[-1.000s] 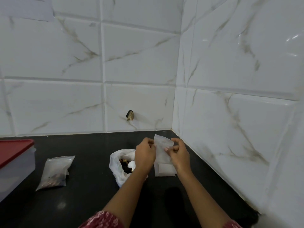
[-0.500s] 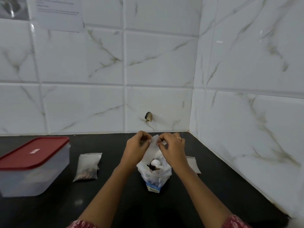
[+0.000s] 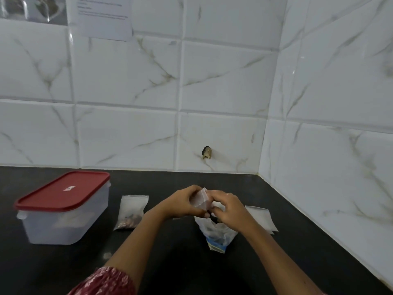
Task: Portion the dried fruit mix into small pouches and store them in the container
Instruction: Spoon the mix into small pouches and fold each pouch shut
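My left hand [image 3: 182,204] and my right hand [image 3: 228,209] both pinch a small clear pouch [image 3: 200,199] just above the open bag of dried fruit mix [image 3: 217,236], which stands on the black counter [image 3: 170,262]. A filled pouch [image 3: 130,211] with dark fruit at its bottom lies flat to the left of my hands. The clear container [image 3: 63,218] with its red lid [image 3: 63,191] closed sits at the far left. Empty pouches [image 3: 260,217] lie flat right of the bag, partly hidden by my right wrist.
White marble-look tiled walls meet in a corner [image 3: 263,145] behind and to the right. A small dark stub [image 3: 206,152] sticks out of the back wall. A printed sheet [image 3: 102,15] is taped high on the wall.
The view has swung left and down, bringing the container fully into sight. My hands have brought the small pouch lower and closer together over the open bag.
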{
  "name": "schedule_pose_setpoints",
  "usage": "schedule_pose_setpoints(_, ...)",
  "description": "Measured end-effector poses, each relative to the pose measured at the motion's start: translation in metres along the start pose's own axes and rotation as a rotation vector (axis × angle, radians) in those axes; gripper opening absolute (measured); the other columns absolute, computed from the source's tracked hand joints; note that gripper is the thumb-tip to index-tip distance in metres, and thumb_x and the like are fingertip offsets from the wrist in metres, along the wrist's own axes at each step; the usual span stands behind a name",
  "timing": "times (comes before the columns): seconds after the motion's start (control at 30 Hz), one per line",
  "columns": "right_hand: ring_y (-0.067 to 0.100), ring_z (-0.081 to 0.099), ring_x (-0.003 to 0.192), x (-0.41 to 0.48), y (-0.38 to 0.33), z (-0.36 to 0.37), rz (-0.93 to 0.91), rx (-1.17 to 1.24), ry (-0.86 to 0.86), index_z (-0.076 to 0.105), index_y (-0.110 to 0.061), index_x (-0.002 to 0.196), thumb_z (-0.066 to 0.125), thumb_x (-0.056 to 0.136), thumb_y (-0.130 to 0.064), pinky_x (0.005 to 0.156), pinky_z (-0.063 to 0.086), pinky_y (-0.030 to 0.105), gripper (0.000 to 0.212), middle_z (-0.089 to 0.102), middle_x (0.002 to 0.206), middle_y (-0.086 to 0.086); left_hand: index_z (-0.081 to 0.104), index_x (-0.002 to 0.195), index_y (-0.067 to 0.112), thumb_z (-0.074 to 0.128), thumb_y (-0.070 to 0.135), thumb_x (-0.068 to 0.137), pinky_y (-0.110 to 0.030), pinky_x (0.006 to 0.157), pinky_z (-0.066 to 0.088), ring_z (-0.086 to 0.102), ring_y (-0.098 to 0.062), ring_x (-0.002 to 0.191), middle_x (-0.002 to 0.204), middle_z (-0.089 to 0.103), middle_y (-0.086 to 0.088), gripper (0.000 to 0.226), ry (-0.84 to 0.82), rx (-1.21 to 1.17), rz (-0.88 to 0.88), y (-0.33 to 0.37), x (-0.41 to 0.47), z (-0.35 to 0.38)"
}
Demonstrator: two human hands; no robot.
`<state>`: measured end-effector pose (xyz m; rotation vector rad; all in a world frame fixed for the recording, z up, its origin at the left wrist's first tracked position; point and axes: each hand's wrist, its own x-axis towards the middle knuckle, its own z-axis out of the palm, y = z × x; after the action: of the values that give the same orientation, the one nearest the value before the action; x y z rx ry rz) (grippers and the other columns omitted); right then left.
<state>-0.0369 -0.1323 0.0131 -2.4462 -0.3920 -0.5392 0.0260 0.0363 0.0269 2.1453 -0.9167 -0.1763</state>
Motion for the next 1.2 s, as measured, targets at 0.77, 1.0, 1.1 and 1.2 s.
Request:
schedule_pose_setpoints(0.77,0.019,0.058,0.106,-0.002,0.017,-0.008,0.488,-0.253,-0.19,0.064,-0.024,0.118,0.061,0.082,-0.051,0.088,0.048,0.031,0.045,0.062,0.117,0.004,0.048,0.111,0.04,0.084,0.03,0.062,-0.013,0.077,0.041,0.051,-0.004,0.104,0.112,0.052,0.012,0.062,0.395,-0.26,-0.01,-0.042,-0.009,0.06)
schedule_pose_setpoints(1.0,0.028,0.061,0.098,0.003,0.008,-0.006,0.508,-0.396,-0.185,0.064,-0.008,0.111,0.043,0.094,-0.021,0.076,0.046,0.031,0.03,0.06,0.113,0.014,0.047,0.123,0.037,0.082,0.042,0.062,-0.027,0.096,0.046,0.052,-0.004,0.112,0.121,0.053,0.018,0.07,0.351,-0.132,-0.001,-0.05,-0.016,0.063)
schedule_pose_setpoints(1.1,0.032,0.059,0.101,-0.001,0.005,0.0,0.45,-0.394,-0.123,0.061,-0.003,0.108,0.044,0.093,-0.014,0.077,0.043,0.031,0.025,0.062,0.108,0.017,0.045,0.126,0.033,0.081,0.04,0.065,-0.023,0.093,0.044,0.05,-0.003,0.111,0.121,0.05,0.017,0.071,0.353,-0.117,-0.003,-0.047,-0.019,0.063)
schedule_pose_setpoints(1.2,0.031,0.059,0.101,-0.004,0.005,0.006,0.405,-0.4,-0.047,0.063,-0.004,0.105,0.044,0.094,-0.011,0.075,0.042,0.03,0.024,0.063,0.105,0.016,0.045,0.125,0.031,0.081,0.038,0.065,-0.013,0.085,0.041,0.048,0.001,0.107,0.114,0.046,0.023,0.07,0.346,-0.126,-0.001,-0.046,-0.021,0.064)
